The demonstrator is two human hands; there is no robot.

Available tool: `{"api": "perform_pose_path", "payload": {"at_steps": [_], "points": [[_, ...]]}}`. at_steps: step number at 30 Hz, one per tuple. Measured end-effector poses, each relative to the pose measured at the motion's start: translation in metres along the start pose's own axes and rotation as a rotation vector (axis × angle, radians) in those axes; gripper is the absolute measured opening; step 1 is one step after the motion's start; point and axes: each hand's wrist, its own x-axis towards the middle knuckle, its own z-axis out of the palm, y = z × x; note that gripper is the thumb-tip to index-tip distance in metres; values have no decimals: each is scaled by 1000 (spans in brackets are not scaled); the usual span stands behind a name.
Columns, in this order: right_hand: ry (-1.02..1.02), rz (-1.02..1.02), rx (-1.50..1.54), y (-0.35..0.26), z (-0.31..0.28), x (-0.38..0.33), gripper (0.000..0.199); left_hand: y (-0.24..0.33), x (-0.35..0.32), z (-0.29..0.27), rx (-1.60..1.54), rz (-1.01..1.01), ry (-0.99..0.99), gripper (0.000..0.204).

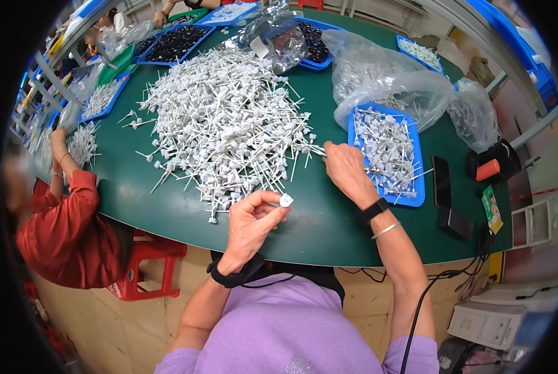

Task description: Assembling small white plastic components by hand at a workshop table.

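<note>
My left hand [249, 225] is closed near the table's front edge, pinching a small white cap-like piece [286, 200] between thumb and forefinger. My right hand [346, 169] reaches to the right edge of a big pile of white thin-stemmed parts [229, 124]. Its fingertips are pinched at the end of white stems [316, 149] there. Each part in the pile has a thin white stick and a small chunky head. Beside my right hand stands a blue tray [420, 181] filled with similar white parts [385, 143].
Clear plastic bags [379, 68] lie behind the tray. Blue trays of dark pieces [178, 42] stand at the back. A phone [441, 181], a black box [455, 224] and a red cylinder [488, 169] sit at right. A co-worker in a red top [67, 230] works at left, beside a red stool [143, 268].
</note>
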Motion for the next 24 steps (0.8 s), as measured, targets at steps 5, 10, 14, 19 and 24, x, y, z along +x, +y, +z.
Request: {"api": "perform_pose_path", "payload": {"at_steps": [5, 10, 14, 19, 24], "points": [[107, 119, -73, 27, -62, -18, 13, -1, -5, -6, -43, -6, 33, 16], [193, 236, 133, 14, -108, -38, 23, -4, -2, 1, -22, 2, 77, 13], [-52, 70, 828, -49, -94, -86, 23, -13, 3, 6, 11, 136, 107, 11], [203, -116, 648, -85, -59, -110, 18, -13, 0, 10, 131, 108, 85, 14], [196, -78, 521, -89, -48, -112, 23, -12, -6, 11, -25, 98, 8, 26]]}}
